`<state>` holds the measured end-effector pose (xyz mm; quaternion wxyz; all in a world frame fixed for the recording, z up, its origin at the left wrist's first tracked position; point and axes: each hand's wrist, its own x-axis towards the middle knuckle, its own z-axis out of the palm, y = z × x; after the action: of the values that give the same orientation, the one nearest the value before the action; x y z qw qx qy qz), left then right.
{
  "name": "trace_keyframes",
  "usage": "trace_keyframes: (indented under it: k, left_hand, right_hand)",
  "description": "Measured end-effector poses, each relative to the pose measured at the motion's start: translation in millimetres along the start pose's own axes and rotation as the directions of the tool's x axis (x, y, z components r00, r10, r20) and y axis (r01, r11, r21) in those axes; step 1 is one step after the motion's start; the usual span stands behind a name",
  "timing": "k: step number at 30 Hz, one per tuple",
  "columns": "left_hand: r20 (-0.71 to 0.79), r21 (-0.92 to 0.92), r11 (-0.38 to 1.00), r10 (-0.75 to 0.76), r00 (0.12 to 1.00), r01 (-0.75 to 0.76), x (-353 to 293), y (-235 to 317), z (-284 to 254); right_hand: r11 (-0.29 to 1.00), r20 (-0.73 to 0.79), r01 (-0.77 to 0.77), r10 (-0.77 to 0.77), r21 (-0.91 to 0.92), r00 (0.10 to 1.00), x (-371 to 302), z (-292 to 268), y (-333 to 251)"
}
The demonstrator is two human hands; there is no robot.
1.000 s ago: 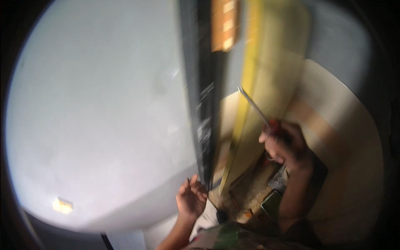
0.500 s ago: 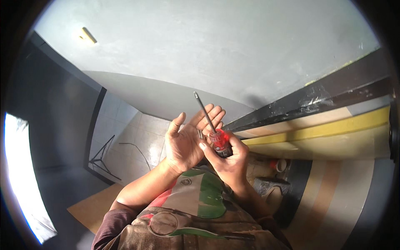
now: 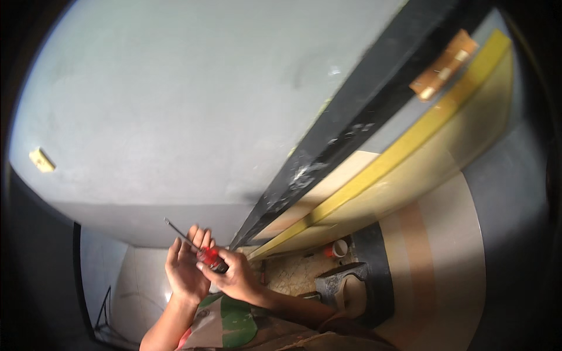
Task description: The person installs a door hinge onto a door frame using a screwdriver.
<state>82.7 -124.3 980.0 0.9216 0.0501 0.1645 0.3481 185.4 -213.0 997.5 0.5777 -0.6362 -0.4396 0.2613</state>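
Note:
A screwdriver with a clear red and black handle (image 3: 209,256) and a dark thin shaft is gripped by my right hand (image 3: 239,277). Its shaft slants up and to the left, the tip past the fingers of my left hand (image 3: 188,279). That left hand is held palm up just beside the handle, fingers stretched and slightly cupped. Whether anything small lies in its palm is hidden by the right thumb and by blur. Both hands are in front of my camouflage-patterned clothing (image 3: 225,319).
A pale grey wall (image 3: 175,117) rises ahead, bordered by a black door frame (image 3: 328,146). Right of it stands a yellow-edged door (image 3: 410,140), with an orange-brown strip (image 3: 444,67) near its upper end. A yellow wall plate (image 3: 42,159), red-and-white container (image 3: 338,249) and black metal stand (image 3: 104,313) also show.
The view has swung right, so the hands appear lower and farther left, and more of the door frame shows. My right hand keeps hold of the screwdriver; small metal pieces seen by the left palm are no longer visible.

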Motion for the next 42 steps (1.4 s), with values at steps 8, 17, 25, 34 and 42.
trace_keyframes:
  k: [8,17,25,34,42]
  left_hand:
    - [-0.014,0.035,0.989,-0.143,0.990,0.144,6.2,1.9,10.9]
    - [0.026,0.140,0.959,-0.254,0.967,0.248,5.2,3.8,11.6]
    - [0.020,0.121,0.932,-0.347,0.938,0.342,1.3,2.9,-11.8]
    - [0.072,0.813,0.570,-0.296,0.952,0.116,-27.9,-0.4,29.7]
    - [0.575,0.719,0.594,-0.218,0.789,-0.360,-23.3,-40.9,140.1]
  right_hand:
    - [0.987,-0.193,0.053,-0.083,-0.154,0.978,-15.3,13.8,5.6]
    - [0.982,-0.189,0.026,-0.062,-0.189,0.980,-28.2,13.1,10.8]
    - [0.999,-0.257,-0.011,-0.003,-0.052,0.967,-51.4,16.4,37.5]
    - [0.957,-0.523,0.026,0.135,0.289,0.841,-53.7,-18.9,4.0]
    - [0.758,-0.513,0.238,0.144,0.607,0.846,-53.3,-60.4,-71.2]
